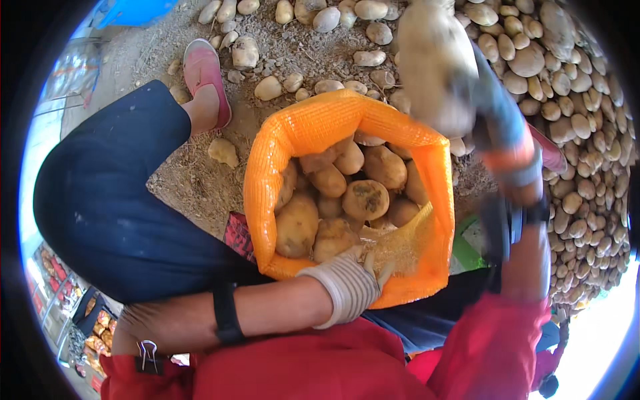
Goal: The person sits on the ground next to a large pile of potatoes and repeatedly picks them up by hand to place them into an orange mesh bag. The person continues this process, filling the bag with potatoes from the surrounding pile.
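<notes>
An orange woven sack (270, 180) stands open in front of me, its top edge rolled outward. Several potatoes (365, 200) fill the part of it that I can see. My left hand (357, 273), in a whitish knit glove with a ribbed cuff, grips the sack's near rim, its fingers hooked over to the inside. Beyond the sack's far right side, my right hand (440, 80) is stretched out over the ground by the loose potatoes. It also wears a pale, soiled glove. Motion smears its fingers, so whether it holds anything does not show.
A large heap of potatoes (580, 153) spreads along the right. More loose potatoes (269, 88) lie on the soil past the sack. My bent leg (120, 207) and pink shoe (205, 83) flank the sack on the left. Something green (470, 243) lies at its right.
</notes>
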Demonstrator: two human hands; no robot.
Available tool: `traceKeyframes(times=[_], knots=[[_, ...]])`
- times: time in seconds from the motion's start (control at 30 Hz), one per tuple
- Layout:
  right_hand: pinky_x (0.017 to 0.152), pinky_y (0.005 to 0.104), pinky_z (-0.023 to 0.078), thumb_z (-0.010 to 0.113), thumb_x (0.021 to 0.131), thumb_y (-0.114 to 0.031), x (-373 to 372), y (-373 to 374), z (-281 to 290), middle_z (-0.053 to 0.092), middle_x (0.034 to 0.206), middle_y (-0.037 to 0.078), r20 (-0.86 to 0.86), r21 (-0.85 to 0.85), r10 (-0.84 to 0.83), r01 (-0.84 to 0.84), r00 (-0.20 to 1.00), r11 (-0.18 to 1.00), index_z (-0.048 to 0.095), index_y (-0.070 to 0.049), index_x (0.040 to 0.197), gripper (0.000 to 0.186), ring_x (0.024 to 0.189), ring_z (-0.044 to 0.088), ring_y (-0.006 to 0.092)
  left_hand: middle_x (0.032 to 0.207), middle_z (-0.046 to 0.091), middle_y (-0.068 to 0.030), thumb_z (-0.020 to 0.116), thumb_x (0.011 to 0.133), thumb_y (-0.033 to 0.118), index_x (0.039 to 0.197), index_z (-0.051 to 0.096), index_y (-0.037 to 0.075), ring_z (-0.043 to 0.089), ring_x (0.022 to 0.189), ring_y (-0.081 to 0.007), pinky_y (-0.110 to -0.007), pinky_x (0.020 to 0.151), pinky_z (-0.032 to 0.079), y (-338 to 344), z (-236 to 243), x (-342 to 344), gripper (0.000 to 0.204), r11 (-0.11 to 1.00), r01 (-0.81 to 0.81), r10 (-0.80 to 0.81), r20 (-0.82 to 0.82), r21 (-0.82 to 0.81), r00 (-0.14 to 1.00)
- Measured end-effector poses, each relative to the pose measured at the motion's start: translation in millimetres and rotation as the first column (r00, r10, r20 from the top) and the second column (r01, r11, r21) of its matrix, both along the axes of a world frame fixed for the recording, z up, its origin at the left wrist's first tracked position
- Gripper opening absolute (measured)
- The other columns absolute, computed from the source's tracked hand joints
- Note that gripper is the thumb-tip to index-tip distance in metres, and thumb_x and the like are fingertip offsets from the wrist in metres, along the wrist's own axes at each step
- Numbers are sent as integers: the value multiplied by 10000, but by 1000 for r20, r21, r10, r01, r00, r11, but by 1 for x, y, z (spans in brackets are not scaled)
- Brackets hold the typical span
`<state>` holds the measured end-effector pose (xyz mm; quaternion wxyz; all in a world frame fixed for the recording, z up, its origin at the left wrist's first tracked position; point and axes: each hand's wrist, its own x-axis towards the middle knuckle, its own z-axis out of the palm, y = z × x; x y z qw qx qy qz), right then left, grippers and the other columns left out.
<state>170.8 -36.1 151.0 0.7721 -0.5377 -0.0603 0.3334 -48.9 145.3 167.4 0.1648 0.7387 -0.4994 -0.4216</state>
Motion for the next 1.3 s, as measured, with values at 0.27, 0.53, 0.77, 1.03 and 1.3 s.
traceKeyframes(times=[0.27, 0.53, 0.77, 1.03, 1.3], knots=[[896, 423, 525, 805, 664, -128, -139, 9, 70, 638, 1179, 101, 188, -793, 583, -228, 790, 565, 535, -81, 1323, 714, 1093, 617, 300, 1109, 663, -281, 554, 836, 159, 1252, 560, -102, 644, 1021, -384, -497, 895, 494, -4, 6, 6, 491, 989, 144, -144, -16, 13, 989], [796, 374, 490, 619, 848, -240, -177, 64, 40, 650, 1042, 41, -127, -992, 970, -40, 209, -122, 659, -143, 1158, 327, 1027, 608, 229, 1395, 559, -158, 483, 914, 202, 1335, 559, 65, 484, 1328, -330, -527, 1141, 296, -15, -19, -17, 449, 939, -336, 297, -317, -76, 901], [903, 435, 498, 816, 680, -289, -155, 37, 49, 622, 1105, 112, 114, -910, 802, -263, 586, 321, 653, -109, 1149, 528, 1051, 596, 349, 1245, 648, -213, 535, 890, 192, 1289, 604, -16, 594, 1187, -376, -563, 1040, 406, 7, 23, -1, 455, 998, 46, -44, -46, 36, 998], [921, 441, 501, 805, 711, -270, -185, 7, 32, 587, 1174, 112, -85, -947, 712, -279, 697, 161, 663, -174, 1164, 484, 1120, 570, 336, 1076, 690, -271, 537, 878, 165, 1213, 589, -150, 694, 948, -343, -511, 831, 513, 8, 19, 11, 462, 971, 188, -159, 188, -148, 969], [864, 433, 519, 684, 800, -147, -206, -4, 28, 635, 1153, 128, 304, -899, 625, -1, 719, 438, 641, -72, 1147, 358, 1021, 613, 352, 813, 678, -231, 545, 879, 235, 1086, 645, -32, 694, 778, -371, -492, 746, 538, -4, 23, 21, 352, 979, 76, -35, -210, 190, 977]])
